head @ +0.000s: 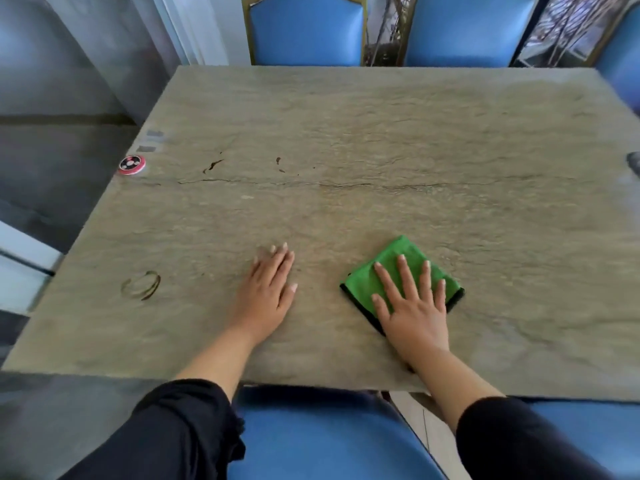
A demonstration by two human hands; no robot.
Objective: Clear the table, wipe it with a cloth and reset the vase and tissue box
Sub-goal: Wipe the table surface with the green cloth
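Note:
A folded green cloth with a black edge lies on the stone table, near its front edge. My right hand presses flat on the cloth with fingers spread. My left hand rests flat on the bare tabletop to the left of the cloth, holding nothing. A brown ring stain marks the front left of the table. Small dark spots sit near the middle left. No vase or tissue box is in view.
A small round red and black disc lies at the table's left edge. Blue chairs stand at the far side and one below me at the near side. A dark object pokes in at the right edge.

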